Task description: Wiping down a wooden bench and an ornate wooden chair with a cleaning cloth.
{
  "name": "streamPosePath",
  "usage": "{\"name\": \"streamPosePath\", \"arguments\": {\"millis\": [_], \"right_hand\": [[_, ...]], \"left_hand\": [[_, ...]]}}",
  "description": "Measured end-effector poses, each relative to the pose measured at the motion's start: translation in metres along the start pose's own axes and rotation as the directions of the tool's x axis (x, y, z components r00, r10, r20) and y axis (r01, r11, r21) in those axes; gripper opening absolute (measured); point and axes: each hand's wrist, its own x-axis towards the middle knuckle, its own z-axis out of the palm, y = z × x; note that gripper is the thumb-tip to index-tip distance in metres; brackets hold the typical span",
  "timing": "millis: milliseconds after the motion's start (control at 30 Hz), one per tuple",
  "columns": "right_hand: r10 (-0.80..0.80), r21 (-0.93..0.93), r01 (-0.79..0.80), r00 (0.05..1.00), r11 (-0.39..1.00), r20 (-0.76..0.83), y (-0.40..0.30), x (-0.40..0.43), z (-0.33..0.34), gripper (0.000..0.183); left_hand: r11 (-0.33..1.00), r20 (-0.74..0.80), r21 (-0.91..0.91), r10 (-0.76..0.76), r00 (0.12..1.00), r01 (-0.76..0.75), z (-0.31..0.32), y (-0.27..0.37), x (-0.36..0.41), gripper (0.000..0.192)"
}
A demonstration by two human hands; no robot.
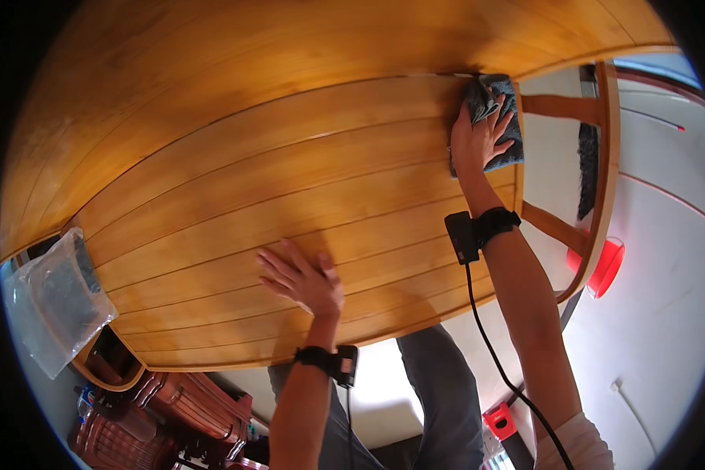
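A wooden bench with a slatted plank seat [258, 176] spreads before me, its tall wooden backrest [241, 53] rising along the far side. My right hand [473, 141] presses a folded dark grey cloth [514, 150] onto the seat's far right corner, close to the backrest. Part of the cloth is bunched up by the thumb and fingers. Nearer the front edge, my left hand [305, 285] lies palm down on the planks, fingers apart and holding nothing. Each wrist wears a black strap with a small cabled box.
The curved wooden armrest [608, 153] with its posts borders the seat at right. Beyond it a red bucket [608, 267] stands on the pale floor. A clear plastic bag [59, 299] hangs over the left end. Dark carved wooden furniture [194, 405] stands at lower left.
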Motion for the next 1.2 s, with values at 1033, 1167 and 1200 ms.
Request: {"name": "streamPosePath", "arguments": {"millis": [1033, 1167, 1200], "right_hand": [[-0.577, 0.252, 0.567, 0.816, 0.784, -0.038, -0.052, -0.164, -0.001, 0.09], [-0.269, 0.111, 0.295, 0.941, 0.949, -0.205, 0.098, -0.084, -0.029, 0.072], [-0.023, -0.132, 0.009, 0.994, 0.991, -0.106, 0.106, -0.115, -0.024, 0.078]], "left_hand": [[0.957, 0.306, 0.011, -0.278, 0.91, 0.289, -0.057, -0.387, -0.032, 0.152], [0.895, 0.506, -0.065, -0.351, 0.788, 0.44, -0.05, -0.351, -0.014, 0.157], [0.886, 0.58, -0.001, -0.377, 0.722, 0.464, -0.064, -0.363, -0.021, 0.158]]}}
